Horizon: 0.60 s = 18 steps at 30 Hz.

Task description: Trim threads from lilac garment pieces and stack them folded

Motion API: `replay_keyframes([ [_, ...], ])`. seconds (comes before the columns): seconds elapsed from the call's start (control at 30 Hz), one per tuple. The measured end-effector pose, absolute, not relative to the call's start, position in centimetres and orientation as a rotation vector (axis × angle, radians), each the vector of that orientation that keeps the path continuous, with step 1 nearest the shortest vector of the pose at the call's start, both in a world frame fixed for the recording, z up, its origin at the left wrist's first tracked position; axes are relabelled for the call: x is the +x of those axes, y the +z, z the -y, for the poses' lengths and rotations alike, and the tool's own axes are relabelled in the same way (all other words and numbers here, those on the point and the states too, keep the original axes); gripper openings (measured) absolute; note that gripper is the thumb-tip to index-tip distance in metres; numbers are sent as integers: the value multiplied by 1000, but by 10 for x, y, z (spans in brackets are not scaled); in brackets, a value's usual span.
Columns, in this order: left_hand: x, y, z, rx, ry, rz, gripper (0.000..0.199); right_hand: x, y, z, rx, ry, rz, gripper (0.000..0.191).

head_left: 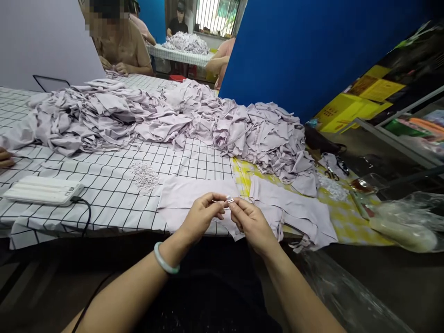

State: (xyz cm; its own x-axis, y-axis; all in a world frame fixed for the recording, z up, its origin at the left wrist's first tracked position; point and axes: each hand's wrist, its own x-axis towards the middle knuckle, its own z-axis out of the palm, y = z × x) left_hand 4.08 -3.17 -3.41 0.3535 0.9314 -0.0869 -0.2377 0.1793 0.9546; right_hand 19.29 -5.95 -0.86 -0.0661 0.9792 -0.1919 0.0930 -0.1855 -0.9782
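Observation:
My left hand (203,215), with a pale green bangle on its wrist, and my right hand (251,222) meet just above the table's front edge. Between their fingertips is a small white slotted clip (230,200), pinched from both sides; fingers hide part of it. Beneath and behind the hands lie flat pale lilac fabric pieces (194,192). More long fabric pieces (298,208) lie to the right of my right hand, some overhanging the edge. To the left of my left hand is a small heap of tiny white parts (144,177).
A large pile of lilac fabric (114,108) stretches across the table's back. A white power bank (43,189) with a black cable lies left. Scissors (331,174), white bits (335,187) and a clear plastic bag (409,226) are right. Another person (123,51) sits across the table.

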Motion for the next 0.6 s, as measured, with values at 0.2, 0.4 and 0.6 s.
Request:
replay_keyframes([
  [0.2,32,-35,46,1634,1177,-980,4,184,-17,83,-1534,1196,1430,33],
  [0.4,25,-39,54,1679,974,-1022,7,182,-15,100,-1628,1119,1606,32],
  [0.6,24,-37,62,1522,826,-967,10,192,-27,119,-1551,1367,1474,32],
])
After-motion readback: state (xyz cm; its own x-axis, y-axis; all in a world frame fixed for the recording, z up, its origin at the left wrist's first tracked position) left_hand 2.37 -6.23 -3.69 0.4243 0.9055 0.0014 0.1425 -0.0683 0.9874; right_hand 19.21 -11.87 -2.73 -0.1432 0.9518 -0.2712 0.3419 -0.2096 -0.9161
